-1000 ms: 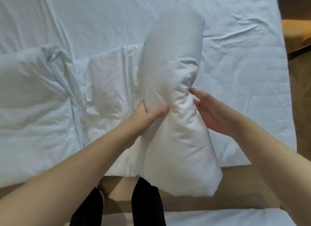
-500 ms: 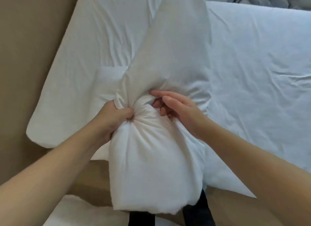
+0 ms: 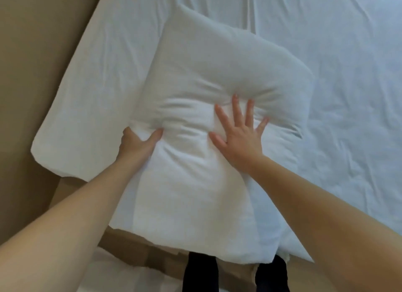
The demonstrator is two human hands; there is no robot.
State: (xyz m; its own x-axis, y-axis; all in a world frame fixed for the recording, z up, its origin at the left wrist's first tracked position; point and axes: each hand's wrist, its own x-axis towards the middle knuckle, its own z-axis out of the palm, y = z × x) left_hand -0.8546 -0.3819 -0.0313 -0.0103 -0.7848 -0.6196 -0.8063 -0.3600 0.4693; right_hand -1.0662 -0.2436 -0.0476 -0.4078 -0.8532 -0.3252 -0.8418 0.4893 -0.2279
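Note:
A plump white pillow (image 3: 195, 183) lies flat near the corner of a bed covered by a white sheet (image 3: 337, 95). Its near end hangs over the mattress edge. My left hand (image 3: 137, 143) grips the pillow's left side at mid-length, thumb on top and fingers tucked under the fabric. My right hand (image 3: 239, 135) lies flat on the pillow's middle with fingers spread, pressing a creased dent into it.
A tan wall or floor surface (image 3: 32, 63) runs along the left of the bed. My dark-clad legs (image 3: 200, 272) stand at the bed's near edge. Another white fabric surface (image 3: 130, 276) shows at the bottom.
The pillow, pinched at its waist and held up earlier, now lies spread flat on the bed. My right hand has opened and presses down; my left hand shifted to the pillow's side.

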